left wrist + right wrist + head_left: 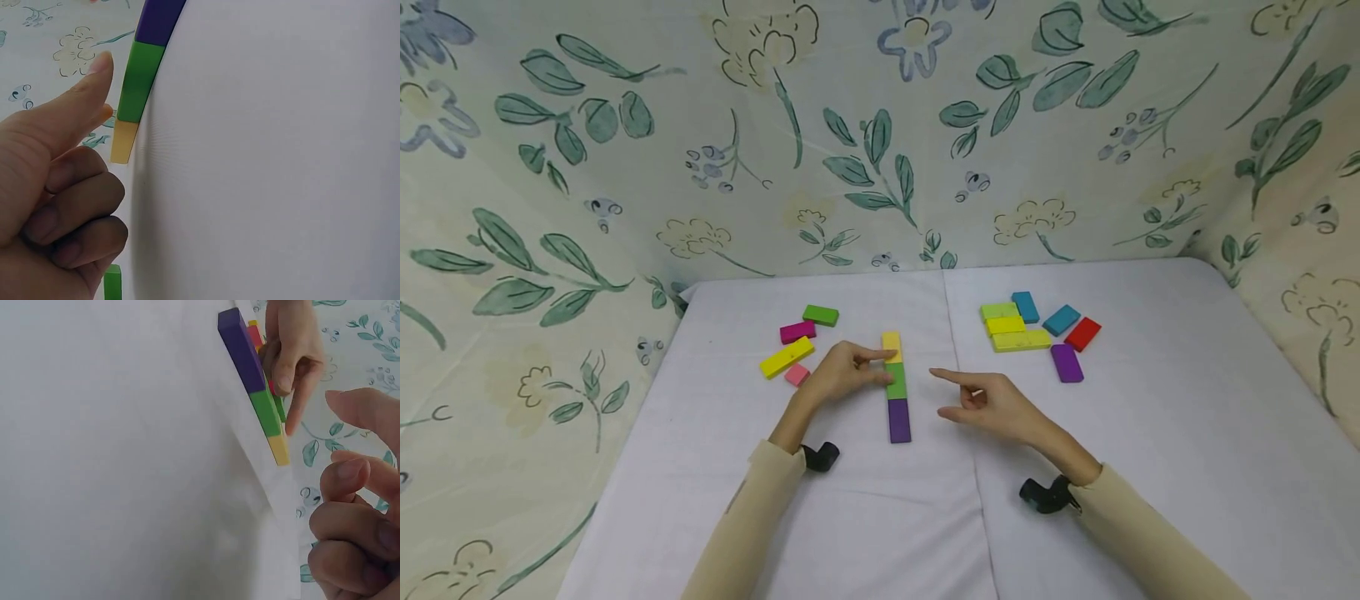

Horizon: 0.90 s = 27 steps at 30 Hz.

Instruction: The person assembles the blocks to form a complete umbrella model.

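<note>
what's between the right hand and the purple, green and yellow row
In the head view, only bare white cloth lies between the right hand and the row of blocks; no block sits in that gap.

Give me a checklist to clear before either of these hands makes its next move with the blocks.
1. Middle row end to end, pale yellow block, green block, purple block: ok, no gap visible.
2. Right hand free: ok, it holds nothing and is apart from the row.
3. Left hand out of the way: not ok, in the head view its fingertips overlap the row.
4. Left fingertips pressing the row: cannot tell.
5. Red block unobstructed: ok, no hand covers it.
</note>
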Tool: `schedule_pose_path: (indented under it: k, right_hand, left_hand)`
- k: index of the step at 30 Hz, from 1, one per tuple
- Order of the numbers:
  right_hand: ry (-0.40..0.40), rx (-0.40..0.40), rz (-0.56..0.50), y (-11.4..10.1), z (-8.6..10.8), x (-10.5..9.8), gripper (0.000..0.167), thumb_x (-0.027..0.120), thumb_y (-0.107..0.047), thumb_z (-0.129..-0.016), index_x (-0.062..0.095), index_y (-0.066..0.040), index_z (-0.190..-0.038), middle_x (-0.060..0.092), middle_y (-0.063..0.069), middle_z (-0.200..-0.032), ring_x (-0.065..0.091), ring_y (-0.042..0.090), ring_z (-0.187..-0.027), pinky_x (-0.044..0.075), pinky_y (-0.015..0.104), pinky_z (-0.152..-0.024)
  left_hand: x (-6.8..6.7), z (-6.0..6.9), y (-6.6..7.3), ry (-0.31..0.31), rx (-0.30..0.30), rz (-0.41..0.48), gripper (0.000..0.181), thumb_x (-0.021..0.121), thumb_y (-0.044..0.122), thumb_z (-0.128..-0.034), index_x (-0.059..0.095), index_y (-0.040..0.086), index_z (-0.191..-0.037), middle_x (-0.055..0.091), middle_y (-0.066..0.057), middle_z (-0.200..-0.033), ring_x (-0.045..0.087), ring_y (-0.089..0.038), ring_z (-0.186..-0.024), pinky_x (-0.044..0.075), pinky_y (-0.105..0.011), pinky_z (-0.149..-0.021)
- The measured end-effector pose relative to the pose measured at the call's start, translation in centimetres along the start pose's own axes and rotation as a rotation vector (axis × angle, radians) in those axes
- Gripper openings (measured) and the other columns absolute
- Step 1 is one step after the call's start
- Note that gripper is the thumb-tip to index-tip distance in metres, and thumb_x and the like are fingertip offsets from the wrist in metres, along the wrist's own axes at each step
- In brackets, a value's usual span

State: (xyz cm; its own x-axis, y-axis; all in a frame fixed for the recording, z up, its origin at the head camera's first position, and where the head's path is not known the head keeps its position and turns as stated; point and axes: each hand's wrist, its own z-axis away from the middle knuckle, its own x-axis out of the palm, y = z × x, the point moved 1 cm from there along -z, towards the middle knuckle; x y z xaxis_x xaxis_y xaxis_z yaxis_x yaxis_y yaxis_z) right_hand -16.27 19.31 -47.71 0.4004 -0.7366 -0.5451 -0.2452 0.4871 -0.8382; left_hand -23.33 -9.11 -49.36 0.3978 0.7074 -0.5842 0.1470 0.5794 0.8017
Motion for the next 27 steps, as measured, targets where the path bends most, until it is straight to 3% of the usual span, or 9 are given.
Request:
schedule_pose_path:
  k: [9, 13, 20, 24, 27]
  right_hand:
    - [0.193, 0.127, 0.113, 2.7, 2.2, -4.2, 0.054, 0.076, -0.016, -0.094, 0.061, -0.009, -0.145, 0.051, 0.004, -0.072, 0.052, 0.014, -0.062, 0.043, 0.022, -0.056]
    - [0.291, 0.228, 0.205, 3.9, 3.4, -6.2, 0.053, 0.074, -0.019, -0.096, 0.059, -0.009, -0.146, 0.052, 0.006, -0.075, 0.051, 0.02, -0.069, 0.041, 0.022, -0.054]
    - [0.435, 0.321, 0.297, 6.2, 5.2, -8.6, 0.046, 0.069, -0.02, -0.1, 0.061, -0.005, -0.143, 0.052, 0.01, -0.08, 0.048, 0.023, -0.075, 0.038, 0.024, -0.053]
    - [0.478, 0.38, 0.317, 7.0, 5.8, -9.5, 0.048, 0.067, -0.022, -0.101, 0.06, -0.005, -0.144, 0.054, 0.012, -0.083, 0.046, 0.024, -0.074, 0.037, 0.026, -0.051]
    - [0.461, 0.402, 0.336, 7.6, 6.0, -10.2, 0.051, 0.067, -0.024, -0.101, 0.057, -0.003, -0.146, 0.055, 0.012, -0.084, 0.046, 0.023, -0.072, 0.035, 0.026, -0.052]
  left_hand:
    - [0.1, 0.9, 0.0, -0.031, -0.026, -0.048, 0.055, 0.089, 0.038, -0.0807, 0.071, 0.033, -0.133, 0.034, 0.005, -0.063, 0.031, -0.012, -0.06, 0.025, -0.023, -0.054]
    - [0.2, 1.2, 0.1, -0.034, -0.013, -0.066, 0.055, 0.089, 0.038, -0.0805, 0.072, 0.032, -0.132, 0.035, 0.005, -0.062, 0.031, -0.011, -0.059, 0.024, -0.024, -0.054]
    - [0.3, 1.5, 0.3, -0.054, 0.011, -0.056, 0.053, 0.089, 0.035, -0.081, 0.073, 0.03, -0.131, 0.033, 0.005, -0.062, 0.031, -0.011, -0.059, 0.024, -0.023, -0.055]
    - [0.4, 1.7, 0.2, -0.058, 0.025, -0.057, 0.053, 0.089, 0.036, -0.0805, 0.073, 0.029, -0.131, 0.033, 0.006, -0.062, 0.03, -0.01, -0.059, 0.024, -0.023, -0.054]
    - [0.4, 1.9, 0.2, -0.073, 0.039, -0.047, 0.052, 0.09, 0.037, -0.08, 0.074, 0.029, -0.129, 0.033, 0.006, -0.06, 0.03, -0.01, -0.058, 0.024, -0.023, -0.055]
